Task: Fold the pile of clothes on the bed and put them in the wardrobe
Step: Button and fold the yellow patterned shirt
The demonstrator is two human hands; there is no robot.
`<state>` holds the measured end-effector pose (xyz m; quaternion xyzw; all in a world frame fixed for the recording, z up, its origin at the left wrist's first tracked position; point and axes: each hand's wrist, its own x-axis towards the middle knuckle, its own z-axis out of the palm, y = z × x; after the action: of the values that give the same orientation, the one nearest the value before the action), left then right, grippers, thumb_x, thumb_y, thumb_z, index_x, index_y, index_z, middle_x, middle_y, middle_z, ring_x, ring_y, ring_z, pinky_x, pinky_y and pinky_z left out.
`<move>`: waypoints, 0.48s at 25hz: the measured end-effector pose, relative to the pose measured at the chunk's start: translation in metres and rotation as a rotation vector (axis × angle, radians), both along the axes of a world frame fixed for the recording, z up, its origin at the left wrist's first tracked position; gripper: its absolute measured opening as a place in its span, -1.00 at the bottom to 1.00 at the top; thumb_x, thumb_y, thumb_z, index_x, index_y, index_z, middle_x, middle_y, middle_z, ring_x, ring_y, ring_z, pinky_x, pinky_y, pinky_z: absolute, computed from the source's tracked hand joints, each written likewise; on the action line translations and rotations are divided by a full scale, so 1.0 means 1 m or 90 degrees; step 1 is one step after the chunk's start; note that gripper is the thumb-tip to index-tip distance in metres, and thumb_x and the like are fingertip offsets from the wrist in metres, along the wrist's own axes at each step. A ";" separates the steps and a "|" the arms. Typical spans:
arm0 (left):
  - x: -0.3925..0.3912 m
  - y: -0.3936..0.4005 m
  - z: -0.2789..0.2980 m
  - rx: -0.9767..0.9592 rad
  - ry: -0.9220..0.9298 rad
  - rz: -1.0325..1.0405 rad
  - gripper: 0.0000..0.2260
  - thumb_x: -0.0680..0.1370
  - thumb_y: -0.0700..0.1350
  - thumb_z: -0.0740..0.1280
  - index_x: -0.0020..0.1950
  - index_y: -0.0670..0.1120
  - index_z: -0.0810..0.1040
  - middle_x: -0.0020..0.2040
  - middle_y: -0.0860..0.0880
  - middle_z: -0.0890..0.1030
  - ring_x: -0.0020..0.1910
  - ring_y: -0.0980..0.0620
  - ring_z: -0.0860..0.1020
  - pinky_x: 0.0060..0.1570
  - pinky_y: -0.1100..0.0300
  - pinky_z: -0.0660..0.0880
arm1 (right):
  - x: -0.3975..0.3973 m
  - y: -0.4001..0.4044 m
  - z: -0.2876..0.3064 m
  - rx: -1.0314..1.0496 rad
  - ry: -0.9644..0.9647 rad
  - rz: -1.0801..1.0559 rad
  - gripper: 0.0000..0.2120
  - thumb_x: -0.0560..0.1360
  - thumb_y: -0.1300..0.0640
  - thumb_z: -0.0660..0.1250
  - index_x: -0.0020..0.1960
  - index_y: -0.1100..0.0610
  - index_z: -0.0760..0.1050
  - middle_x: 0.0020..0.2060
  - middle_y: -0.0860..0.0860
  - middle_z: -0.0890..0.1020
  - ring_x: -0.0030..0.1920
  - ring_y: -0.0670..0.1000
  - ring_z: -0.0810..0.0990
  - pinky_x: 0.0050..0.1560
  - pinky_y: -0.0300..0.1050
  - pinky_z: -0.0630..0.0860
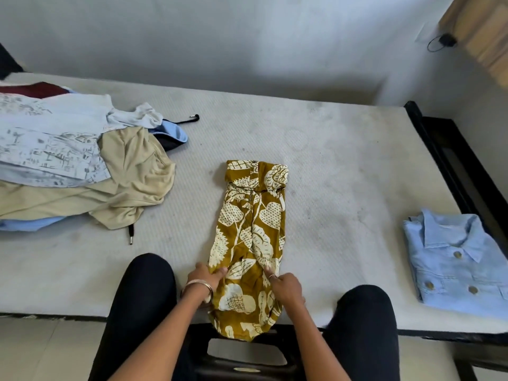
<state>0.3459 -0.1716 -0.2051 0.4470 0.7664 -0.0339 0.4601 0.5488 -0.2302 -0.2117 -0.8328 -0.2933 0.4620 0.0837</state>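
Observation:
A mustard-yellow garment with a cream leaf print [248, 229] lies folded into a long narrow strip on the bare mattress [343, 166], its near end hanging over the bed's front edge. My left hand [204, 276], with a bangle at the wrist, pinches the strip's left edge. My right hand [284, 287], wearing a ring, presses and grips its right edge. A loose pile of clothes [77, 166], pale blue printed, beige and dark red, sits at the left. A folded light-blue buttoned shirt [456, 262] rests at the right.
My knees in black trousers [143, 292] press against the bed's front edge. A dark stool [247, 361] stands below me. The black bed frame [445, 160] runs along the right side. A wooden cabinet corner [481, 31] shows at top right, and a white wall behind.

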 end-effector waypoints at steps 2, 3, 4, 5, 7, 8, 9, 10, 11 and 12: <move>-0.008 0.001 0.007 -0.020 -0.088 0.035 -0.41 0.44 0.19 0.43 0.29 -0.19 0.47 0.19 -0.16 0.58 0.14 -0.17 0.56 0.14 0.00 0.51 | 0.002 -0.004 0.007 0.023 0.033 0.009 -0.49 0.44 -0.33 0.34 -0.13 0.15 0.57 -0.13 0.04 0.66 -0.09 0.07 0.62 0.08 0.08 0.56; -0.012 0.000 0.011 0.003 -0.111 0.043 -0.43 0.41 0.17 0.47 0.26 -0.17 0.51 0.16 -0.14 0.61 0.10 -0.15 0.58 0.14 -0.03 0.53 | 0.004 -0.005 0.013 0.048 0.062 -0.015 -0.56 0.46 -0.24 0.38 -0.08 0.17 0.58 -0.11 0.04 0.67 -0.09 0.06 0.62 0.07 0.06 0.58; -0.014 0.000 0.015 0.033 -0.126 0.045 -0.46 0.39 0.13 0.49 0.25 -0.15 0.52 0.15 -0.12 0.62 0.08 -0.13 0.59 0.14 -0.05 0.54 | 0.007 -0.006 0.021 0.073 0.095 -0.045 -0.62 0.49 -0.16 0.39 -0.03 0.19 0.58 -0.08 0.06 0.68 -0.09 0.05 0.63 0.01 0.01 0.60; -0.014 -0.001 0.020 0.067 -0.147 0.049 -0.49 0.41 0.06 0.50 0.26 -0.13 0.51 0.17 -0.11 0.61 0.09 -0.13 0.59 0.15 -0.05 0.53 | 0.010 -0.006 0.026 0.091 0.132 -0.066 -0.65 0.52 -0.10 0.39 0.03 0.21 0.58 -0.06 0.08 0.68 -0.10 0.04 0.64 -0.10 -0.05 0.61; -0.013 -0.005 0.034 0.142 -0.206 0.051 -0.48 0.47 -0.11 0.47 0.37 -0.02 0.35 0.29 -0.09 0.50 0.19 -0.15 0.53 0.19 -0.04 0.51 | 0.013 -0.009 0.035 0.114 0.212 -0.101 -0.66 0.53 -0.02 0.40 0.13 0.24 0.56 -0.04 0.08 0.68 -0.14 0.01 0.64 -0.26 -0.18 0.52; -0.013 -0.008 0.036 0.175 -0.232 0.041 -0.43 0.49 -0.17 0.44 0.41 0.07 0.26 0.34 -0.08 0.43 0.24 -0.17 0.49 0.21 -0.05 0.50 | 0.011 -0.011 0.038 0.137 0.238 -0.117 -0.64 0.53 -0.01 0.41 0.17 0.24 0.53 -0.02 0.08 0.67 -0.13 0.00 0.64 -0.27 -0.21 0.50; -0.013 -0.010 0.037 0.198 -0.251 0.018 -0.42 0.52 -0.19 0.40 0.42 0.15 0.23 0.36 -0.06 0.40 0.26 -0.16 0.48 0.21 -0.05 0.49 | 0.008 -0.012 0.039 0.160 0.244 -0.136 -0.61 0.53 -0.02 0.41 0.21 0.22 0.48 0.01 0.08 0.65 -0.08 0.02 0.64 -0.24 -0.19 0.53; -0.012 -0.010 0.036 0.205 -0.250 -0.009 -0.50 0.55 -0.16 0.36 0.41 0.17 0.27 0.36 -0.04 0.41 0.27 -0.15 0.48 0.23 -0.04 0.48 | 0.006 -0.012 0.039 0.173 0.235 -0.155 -0.60 0.54 -0.04 0.38 0.25 0.18 0.43 0.05 0.08 0.63 -0.01 0.04 0.63 -0.19 -0.14 0.57; -0.012 -0.009 0.037 0.203 -0.231 -0.030 -0.64 0.60 -0.10 0.29 0.37 0.13 0.37 0.36 -0.02 0.44 0.27 -0.13 0.48 0.25 -0.02 0.47 | 0.005 -0.012 0.038 0.178 0.217 -0.148 -0.62 0.57 -0.05 0.33 0.27 0.14 0.39 0.10 0.09 0.60 0.05 0.08 0.62 -0.14 -0.07 0.60; -0.014 -0.007 0.036 0.186 -0.200 -0.023 -0.74 0.63 -0.05 0.21 0.31 0.08 0.47 0.34 -0.04 0.48 0.26 -0.12 0.50 0.25 -0.02 0.46 | 0.006 -0.012 0.038 0.180 0.178 -0.095 -0.68 0.61 -0.01 0.27 0.29 0.12 0.37 0.13 0.11 0.58 0.08 0.11 0.61 -0.09 0.00 0.62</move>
<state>0.3319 -0.1783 -0.1690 0.5224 0.6737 0.1393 0.5039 0.5547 -0.2423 -0.1737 -0.7599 -0.2785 0.5196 0.2738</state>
